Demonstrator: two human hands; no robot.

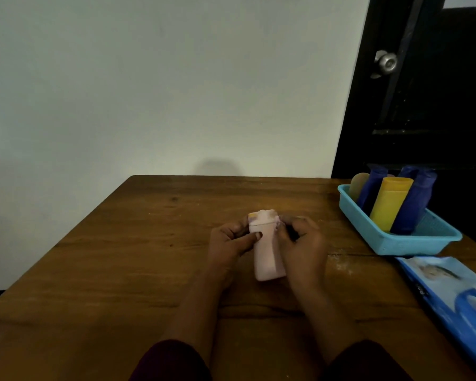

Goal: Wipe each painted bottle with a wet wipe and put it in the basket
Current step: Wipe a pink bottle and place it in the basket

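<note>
Observed: a pink bottle is held between both hands over the middle of the wooden table. Its cap end points away from the person and its base points toward them. Whether the base rests on the tabletop cannot be determined.

Left hand: it grasps the upper left side of the pink bottle. The thumb lies across the front face just below the cap and the fingers wrap behind.

Right hand: it is set against the bottle's upper right side with its fingers curled. They appear to pinch a pale, crumpled wet wipe, which is bunched over the cap. A small yellowish patch shows at the cap's left edge. The lower half of the bottle is bare and sits between the two wrists.

Turquoise basket: it stands at the far right of the table, well apart from the hands. Leaning inside it are a yellow bottle, dark blue bottles on either side of the yellow one, and a beige item at the far left corner.

A blue wipe pack lies flat just in front of the basket, along the table's right edge.

Surroundings: dark maroon sleeves show at the bottom edge. A pale wall stands behind the table, and to the right is a dark door with a metal knob.
</note>
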